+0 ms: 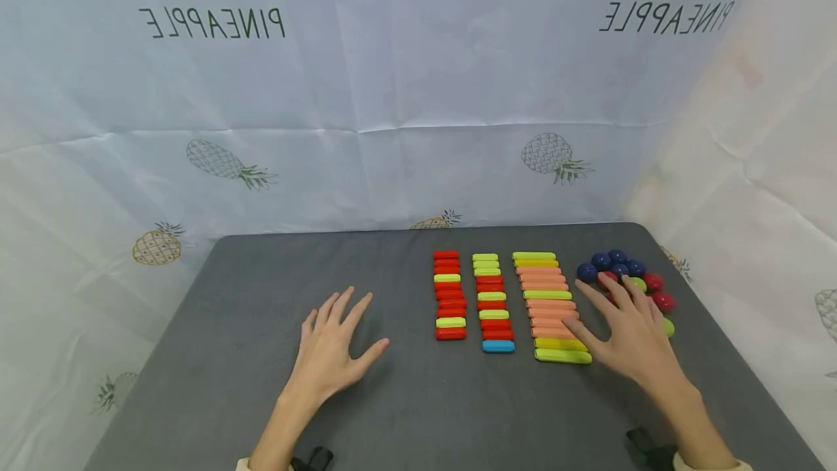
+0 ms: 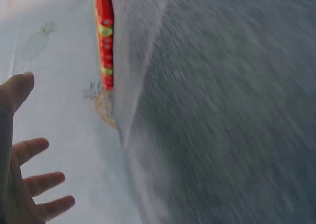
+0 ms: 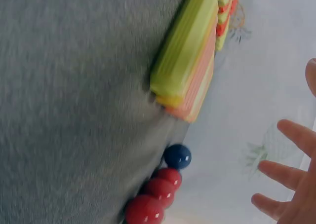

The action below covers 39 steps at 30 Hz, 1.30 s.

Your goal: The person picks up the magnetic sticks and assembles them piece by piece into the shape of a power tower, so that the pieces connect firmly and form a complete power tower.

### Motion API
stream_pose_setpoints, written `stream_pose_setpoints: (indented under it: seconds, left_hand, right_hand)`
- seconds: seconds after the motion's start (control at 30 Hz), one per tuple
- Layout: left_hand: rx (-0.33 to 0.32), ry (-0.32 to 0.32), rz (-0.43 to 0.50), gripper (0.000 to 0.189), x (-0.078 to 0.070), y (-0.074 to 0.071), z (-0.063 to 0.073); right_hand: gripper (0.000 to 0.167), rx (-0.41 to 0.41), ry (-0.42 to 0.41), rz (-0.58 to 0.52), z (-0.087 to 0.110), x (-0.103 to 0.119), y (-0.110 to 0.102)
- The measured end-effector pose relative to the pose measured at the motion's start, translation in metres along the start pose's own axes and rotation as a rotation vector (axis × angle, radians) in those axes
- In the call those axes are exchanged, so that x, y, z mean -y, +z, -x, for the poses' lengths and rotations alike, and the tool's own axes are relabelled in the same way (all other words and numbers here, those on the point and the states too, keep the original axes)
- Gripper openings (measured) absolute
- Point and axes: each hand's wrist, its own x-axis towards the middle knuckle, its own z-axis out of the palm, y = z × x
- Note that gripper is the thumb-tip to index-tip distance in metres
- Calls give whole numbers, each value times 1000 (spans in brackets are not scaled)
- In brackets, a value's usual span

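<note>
My left hand (image 1: 325,356) is held over the grey table with fingers spread, holding nothing, to the left of the bars. My right hand (image 1: 637,344) hovers, fingers apart, in front of a cluster of round balls, hiding some of them. Visible there are dark blue balls (image 1: 617,257), a red ball (image 1: 663,302) and a lime green ball (image 1: 669,328). Left of it lies a column of longer bars (image 1: 548,283), lime, yellow and peach. Two columns of shorter bars follow leftward: a red-and-lime one (image 1: 492,288) ending in a blue bar (image 1: 498,347), and a mostly red one (image 1: 451,304).
The grey table (image 1: 261,296) meets a hanging white cloth (image 1: 392,180) with pineapple prints at its back edge. More of this cloth hangs along both sides. Dark straps (image 1: 314,459) show near the wrists.
</note>
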Motion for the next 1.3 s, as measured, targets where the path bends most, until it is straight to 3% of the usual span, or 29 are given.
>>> stream_pose_setpoints:
  seconds: [0.27, 0.4, 0.5, 0.63, 0.7, 0.83, 0.97, 1.3]
  left_hand:
    - [35, 102, 146, 66, -26, 10, -19]
    - [61, 124, 219, 61, -38, 16, -24]
    - [61, 175, 244, 55, -46, 22, -28]
    - [73, 274, 232, 44, -56, 32, -34]
    - [105, 307, 211, 39, -61, 37, -36]
    - [215, 302, 161, 36, -71, 45, -37]
    - [283, 283, 113, 34, -76, 51, -37]
    - [223, 305, 79, 19, -82, 60, -40]
  right_hand:
    - [69, -34, 102, -54, -2, -28, -9]
    - [69, -40, 154, -70, -1, -42, -10]
    - [65, -59, 171, -89, 0, -51, -8]
    - [57, -42, 184, -84, 3, -63, -6]
    - [54, 9, 205, -55, 3, -67, -7]
    - [51, 122, 254, -37, 5, -72, -8]
    - [49, 162, 268, -42, 8, -75, -6]
    - [52, 158, 315, -1, 2, -74, 1]
